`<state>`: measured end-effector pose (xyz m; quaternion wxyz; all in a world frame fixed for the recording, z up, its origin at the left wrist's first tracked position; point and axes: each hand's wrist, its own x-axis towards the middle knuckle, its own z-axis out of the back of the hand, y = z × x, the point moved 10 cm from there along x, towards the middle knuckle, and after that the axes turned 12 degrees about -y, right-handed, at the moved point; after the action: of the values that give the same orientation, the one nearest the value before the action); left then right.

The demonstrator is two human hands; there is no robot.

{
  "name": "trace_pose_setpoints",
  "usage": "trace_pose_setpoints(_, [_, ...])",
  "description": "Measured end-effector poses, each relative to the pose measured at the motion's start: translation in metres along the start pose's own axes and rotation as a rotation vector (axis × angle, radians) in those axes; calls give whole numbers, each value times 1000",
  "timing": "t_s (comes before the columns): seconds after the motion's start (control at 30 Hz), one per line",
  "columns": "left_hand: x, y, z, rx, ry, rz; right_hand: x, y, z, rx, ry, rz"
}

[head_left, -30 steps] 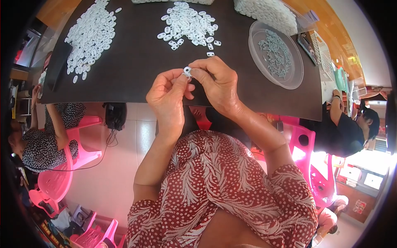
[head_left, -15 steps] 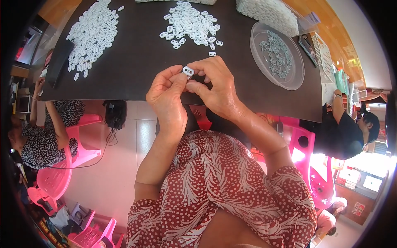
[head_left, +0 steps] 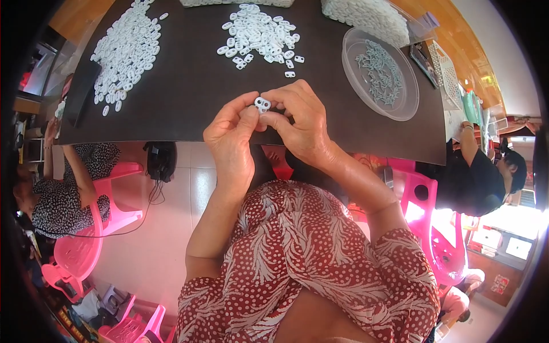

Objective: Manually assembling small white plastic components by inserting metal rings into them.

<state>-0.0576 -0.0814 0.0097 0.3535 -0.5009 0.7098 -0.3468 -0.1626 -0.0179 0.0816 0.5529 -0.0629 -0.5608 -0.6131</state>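
Between the fingertips of both hands is a small white two-hole plastic piece (head_left: 262, 104), which looks like a cord lock. My left hand (head_left: 231, 137) pinches it from the left between thumb and forefinger. From the other side, my right hand (head_left: 302, 123) grips it with thumb and bent fingers, which cover part of it. A pile of white two-hole pieces (head_left: 257, 35) lies farther back on the table, a few strays at its near side. To the right sits a round clear tray (head_left: 409, 94) of small grey-green springs (head_left: 380, 71).
A heap of white oval parts (head_left: 128, 48) is on the left beside a black bar (head_left: 86, 94). Behind the tray stands a clear box (head_left: 420, 31) full of white pieces. People sit left (head_left: 68, 194) and right (head_left: 477, 177); pink chairs (head_left: 77, 246) flank the dark table (head_left: 171, 108).
The white piece has turned a little and sits slightly lower between my fingertips. Both hands keep their grip, and the whole view has shifted slightly.
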Motion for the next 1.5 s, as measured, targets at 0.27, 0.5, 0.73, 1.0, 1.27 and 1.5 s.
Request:
trace_pose_setpoints(0.27, [-3, -10, -9, 23, 126, -99, 0, 0, 5, 120, -5, -75])
trace_pose_setpoints(0.5, [-10, -12, -6, 18, 85, -229, -1, 5, 10, 135, -44, -58])
trace_pose_setpoints(0.73, [-18, -13, -9, 13, 54, -285, 0, 16, 20, 126, -93, 51])
trace_pose_setpoints(1.0, [-30, -28, -23, -1, 76, -351, 2, 30, 35, 145, -154, 107])
trace_pose_setpoints(1.27, [-42, -46, -38, 31, 130, -435, 7, 42, 52, 158, -155, 107])
trace_pose_setpoints(1.5, [-51, -43, -45, 23, 144, -469, 1, 41, 61, 159, -224, 84])
